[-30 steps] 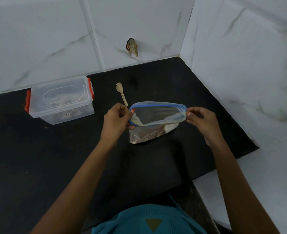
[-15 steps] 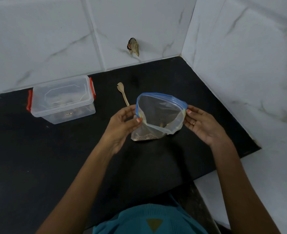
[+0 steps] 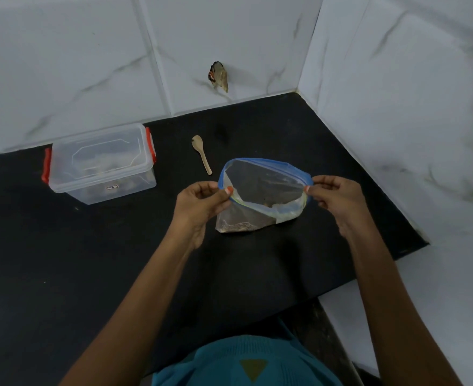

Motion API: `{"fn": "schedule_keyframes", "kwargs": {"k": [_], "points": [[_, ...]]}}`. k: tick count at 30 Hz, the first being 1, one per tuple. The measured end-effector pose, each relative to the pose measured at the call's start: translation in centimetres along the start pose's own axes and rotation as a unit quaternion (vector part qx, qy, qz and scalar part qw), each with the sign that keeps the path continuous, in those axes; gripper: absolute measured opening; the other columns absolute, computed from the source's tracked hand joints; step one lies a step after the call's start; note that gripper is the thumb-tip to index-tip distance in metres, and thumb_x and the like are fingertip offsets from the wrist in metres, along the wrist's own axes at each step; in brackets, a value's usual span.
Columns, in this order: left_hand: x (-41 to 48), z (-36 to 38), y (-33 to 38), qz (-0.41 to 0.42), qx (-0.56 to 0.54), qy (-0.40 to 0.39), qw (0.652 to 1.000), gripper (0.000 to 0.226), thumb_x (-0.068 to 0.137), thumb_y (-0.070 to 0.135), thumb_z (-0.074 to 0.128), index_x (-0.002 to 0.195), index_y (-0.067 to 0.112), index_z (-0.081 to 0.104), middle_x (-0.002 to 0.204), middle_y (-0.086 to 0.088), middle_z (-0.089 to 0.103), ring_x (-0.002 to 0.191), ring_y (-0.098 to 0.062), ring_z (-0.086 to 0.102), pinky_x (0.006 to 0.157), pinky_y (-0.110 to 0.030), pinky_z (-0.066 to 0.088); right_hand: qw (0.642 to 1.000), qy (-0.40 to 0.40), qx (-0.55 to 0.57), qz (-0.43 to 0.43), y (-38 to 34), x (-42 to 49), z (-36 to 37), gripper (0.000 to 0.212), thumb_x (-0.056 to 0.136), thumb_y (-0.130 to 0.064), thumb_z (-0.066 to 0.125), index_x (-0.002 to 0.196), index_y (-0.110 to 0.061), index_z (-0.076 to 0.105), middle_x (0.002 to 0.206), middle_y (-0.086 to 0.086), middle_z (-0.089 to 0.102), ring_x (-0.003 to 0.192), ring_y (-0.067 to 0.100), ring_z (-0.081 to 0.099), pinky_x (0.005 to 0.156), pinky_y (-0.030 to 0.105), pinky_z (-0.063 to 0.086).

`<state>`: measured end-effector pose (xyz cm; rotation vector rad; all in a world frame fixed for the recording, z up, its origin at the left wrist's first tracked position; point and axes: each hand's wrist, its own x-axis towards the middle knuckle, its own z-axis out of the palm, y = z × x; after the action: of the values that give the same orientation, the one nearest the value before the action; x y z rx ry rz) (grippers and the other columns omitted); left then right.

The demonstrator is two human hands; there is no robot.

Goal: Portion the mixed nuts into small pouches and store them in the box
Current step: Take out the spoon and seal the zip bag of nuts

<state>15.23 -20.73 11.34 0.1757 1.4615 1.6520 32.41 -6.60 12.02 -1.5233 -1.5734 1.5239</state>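
- Gripping a clear zip pouch (image 3: 263,190) by both ends of its mouth: left hand (image 3: 199,207) pinching the blue seal strip at 9 o'clock between thumb and forefinger, right hand (image 3: 335,199) pinching the same strip at 3 o'clock, remaining fingers curled under.
- Stretched between the two hands into a wide oval opening, with the base resting on the black counter (image 3: 90,260) and the mouth tipped toward the camera.
- Made of thin, glossy, wrinkled film, edged in blue with a yellow-green line along the near lip.
- Holding a low brownish layer in the bottom corner at 7 o'clock, seemingly the mixed nuts (image 3: 240,225), though too blurred through the plastic to be sure.
- Standing at 10 o'clock from the left hand, well apart from it: a rigid see-through plastic box (image 3: 101,162), rounded-rectangular, lid on, red latches on both short ends, dim shapes inside.
- Lying flat at 11 o'clock from the pouch, near but not touching: a small pale wooden spoon (image 3: 201,154), bowl pointing away, handle toward the pouch.
- Backed by smooth white marble-veined wall tiles (image 3: 76,65) meeting in a corner at 1 o'clock.
- Matte and dark underfoot of it all, the counter surface faintly scuffed.
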Motion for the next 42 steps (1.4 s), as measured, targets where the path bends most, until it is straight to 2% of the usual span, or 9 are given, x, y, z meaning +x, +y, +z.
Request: {"fn": "schedule_keyframes", "kwargs": {"k": [5,8,11,16,21,28,32,38,42], "points": [[0.5,0.0,-0.5,0.077,0.126,0.081,0.986,0.012,0.084,0.003,0.062,0.086,0.011,0.053,0.090,-0.009,0.060,0.065,-0.009,0.064,0.056,-0.014,0.054,0.997,0.057,-0.058,-0.012,0.1,0.7,0.2,0.023,0.080,-0.004,0.065,0.101,-0.011,0.059,0.085,-0.001,0.057,0.074,0.006,0.055,0.059,0.016,0.044],[0.5,-0.3,-0.9,0.183,0.275,0.113,0.937,0.017,0.086,0.006,0.057,0.078,0.018,0.048,0.094,-0.016,0.058,0.063,-0.014,0.059,0.050,-0.017,0.051,0.993,0.075,-0.094,-0.016,0.2,0.7,0.3,0.020,0.082,-0.006,0.064,0.099,-0.011,0.056,0.091,0.002,0.054,0.074,0.008,0.053,0.056,0.016,0.043],[0.1,-0.1,-0.9,0.248,0.356,0.107,0.894,0.018,0.089,0.006,0.053,0.080,0.019,0.045,0.096,-0.009,0.052,0.072,-0.023,0.061,0.054,-0.026,0.055,0.979,0.099,-0.165,-0.065,0.4,0.3,0.5,0.012,0.085,-0.011,0.062,0.091,-0.015,0.052,0.091,0.005,0.057,0.075,0.012,0.059,0.054,0.016,0.042],[-0.8,0.4,0.4,0.248,0.311,0.071,0.915,0.004,0.095,0.009,0.046,0.096,0.013,0.046,0.092,0.000,0.055,0.067,-0.012,0.065,0.056,-0.017,0.054,0.949,0.116,-0.267,-0.117,-0.7,-0.2,-0.8,0.008,0.084,-0.015,0.063,0.091,-0.011,0.060,0.087,0.003,0.060,0.075,0.013,0.058,0.064,0.026,0.044],[-0.6,0.5,1.4,0.225,0.281,0.070,0.930,0.004,0.098,0.012,0.039,0.097,0.014,0.043,0.085,0.004,0.056,0.067,-0.012,0.066,0.056,-0.018,0.055,0.958,0.091,-0.237,-0.136,-2.6,0.0,-1.9,0.005,0.084,-0.011,0.061,0.089,-0.009,0.060,0.085,0.004,0.060,0.068,0.006,0.051,0.054,0.016,0.035],[-0.3,0.4,0.9,0.233,0.420,0.090,0.872,0.003,0.097,0.018,0.041,0.097,0.016,0.039,0.076,0.005,0.050,0.073,-0.022,0.066,0.066,-0.040,0.057,0.917,0.071,-0.357,-0.165,-1.8,0.1,-1.5,0.007,0.086,-0.010,0.060,0.092,-0.007,0.060,0.090,0.008,0.063,0.070,0.013,0.053,0.054,0.021,0.034],[-0.3,0.4,0.8,0.221,0.382,0.084,0.893,0.003,0.096,0.017,0.045,0.097,0.015,0.043,0.091,0.001,0.053,0.067,-0.009,0.064,0.061,-0.024,0.056,0.912,0.063,-0.374,-0.158,-1.6,0.0,-1.0,0.012,0.088,-0.008,0.058,0.099,-0.005,0.061,0.096,0.012,0.062,0.076,0.012,0.053,0.069,0.025,0.041],[-0.3,0.2,0.7,0.205,0.315,0.071,0.924,0.003,0.098,0.015,0.040,0.100,0.016,0.041,0.089,0.006,0.053,0.069,-0.007,0.064,0.067,-0.030,0.058,0.923,0.058,-0.340,-0.172,-1.3,0.2,-1.1,0.008,0.087,-0.006,0.058,0.094,-0.004,0.061,0.092,0.013,0.064,0.074,0.013,0.056,0.065,0.023,0.041],[-0.2,-0.1,0.6,0.231,0.354,0.058,0.905,0.004,0.098,0.016,0.038,0.102,0.016,0.038,0.085,0.007,0.051,0.070,-0.007,0.062,0.065,-0.026,0.056,0.925,0.039,-0.337,-0.171,-1.5,0.6,-1.4,0.003,0.089,-0.006,0.055,0.088,-0.004,0.058,0.090,0.016,0.064,0.076,0.019,0.060,0.066,0.025,0.046]]}}
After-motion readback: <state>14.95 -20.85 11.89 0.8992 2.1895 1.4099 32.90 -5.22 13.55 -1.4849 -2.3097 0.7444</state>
